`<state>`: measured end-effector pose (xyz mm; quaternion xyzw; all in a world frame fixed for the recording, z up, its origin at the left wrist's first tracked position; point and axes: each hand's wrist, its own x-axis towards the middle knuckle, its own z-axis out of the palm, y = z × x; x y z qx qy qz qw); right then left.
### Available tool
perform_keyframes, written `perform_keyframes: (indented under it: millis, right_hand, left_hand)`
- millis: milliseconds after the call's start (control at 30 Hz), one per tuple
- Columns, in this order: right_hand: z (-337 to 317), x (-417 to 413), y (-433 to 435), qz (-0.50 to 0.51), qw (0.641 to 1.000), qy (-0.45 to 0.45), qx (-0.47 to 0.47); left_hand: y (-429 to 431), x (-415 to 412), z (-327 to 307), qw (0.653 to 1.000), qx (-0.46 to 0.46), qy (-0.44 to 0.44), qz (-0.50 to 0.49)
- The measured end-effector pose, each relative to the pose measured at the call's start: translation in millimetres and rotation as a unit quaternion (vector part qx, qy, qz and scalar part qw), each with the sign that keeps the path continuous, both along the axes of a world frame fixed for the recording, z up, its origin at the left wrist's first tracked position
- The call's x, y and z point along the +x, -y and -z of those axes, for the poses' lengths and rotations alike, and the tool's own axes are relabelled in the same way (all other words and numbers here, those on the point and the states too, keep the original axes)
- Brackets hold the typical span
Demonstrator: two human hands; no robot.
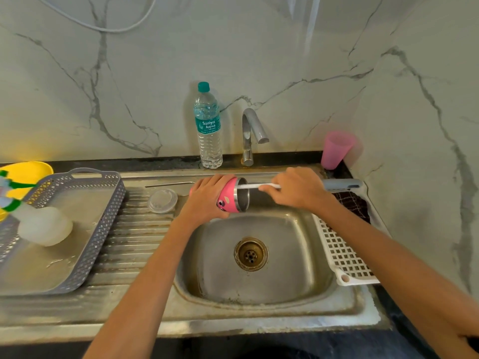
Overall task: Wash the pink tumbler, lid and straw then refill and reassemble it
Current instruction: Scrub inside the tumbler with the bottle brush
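My left hand (207,196) grips the pink tumbler (228,196) sideways over the sink basin (259,286), its steel mouth facing right. My right hand (295,187) holds a thin white brush handle (252,186) whose far end goes into the tumbler's mouth; the brush head is hidden inside. The clear lid (162,200) lies on the ribbed drainboard left of the basin. A metal straw (169,184) lies along the back edge of the drainboard behind the lid.
A water bottle (208,125) and the tap (250,136) stand behind the sink. A pink cup (335,149) stands at the back right. A grey basket (85,224) sits left, a white rack (342,252) right of the basin.
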<state>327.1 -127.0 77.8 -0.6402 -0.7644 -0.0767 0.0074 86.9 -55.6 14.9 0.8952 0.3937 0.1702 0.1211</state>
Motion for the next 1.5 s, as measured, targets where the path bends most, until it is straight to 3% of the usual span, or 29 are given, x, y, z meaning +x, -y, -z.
perform_keyframes:
  millis: [133, 333, 533, 700, 933, 1133, 1300, 1400, 1500]
  right_hand:
    - [26.9, -6.1, 6.7, 0.024, 0.997, -0.058, -0.049]
    - [6.0, -9.4, 16.5, -0.028, 1.0, 0.003, 0.006]
    - [24.9, 3.9, 15.5, 0.042, 0.994, -0.091, -0.047]
    - [10.1, -7.7, 22.0, -0.022, 1.0, -0.021, 0.007]
    - [20.9, -2.5, 15.1, 0.023, 0.998, -0.042, -0.043]
    - [16.7, -11.3, 25.3, -0.038, 0.999, 0.021, -0.003]
    - [34.3, 9.5, 23.3, 0.028, 0.999, 0.027, -0.018]
    - [44.4, -5.9, 35.6, -0.007, 0.999, 0.022, -0.029]
    - [34.0, -6.6, 32.3, -0.027, 0.999, 0.022, -0.002]
  left_hand:
    - [-0.4, 3.7, -7.5, 1.0, 0.019, 0.008, 0.008]
    - [0.9, 1.0, 3.9, 1.0, -0.013, -0.005, 0.002]
    - [-1.5, 2.1, -9.7, 0.999, 0.038, 0.007, 0.011]
    - [-1.5, 0.5, -4.1, 1.0, 0.027, -0.002, 0.001]
    - [-5.9, -11.7, -8.8, 0.997, 0.069, -0.027, 0.007]
    - [10.2, -13.8, 14.2, 0.999, -0.015, -0.029, -0.02]
    - [15.4, -8.3, 14.2, 0.999, 0.017, -0.036, -0.025]
    - [12.7, -4.3, 11.2, 0.998, 0.032, -0.042, -0.035]
    - [11.6, -3.4, 12.7, 0.998, -0.009, -0.045, -0.034]
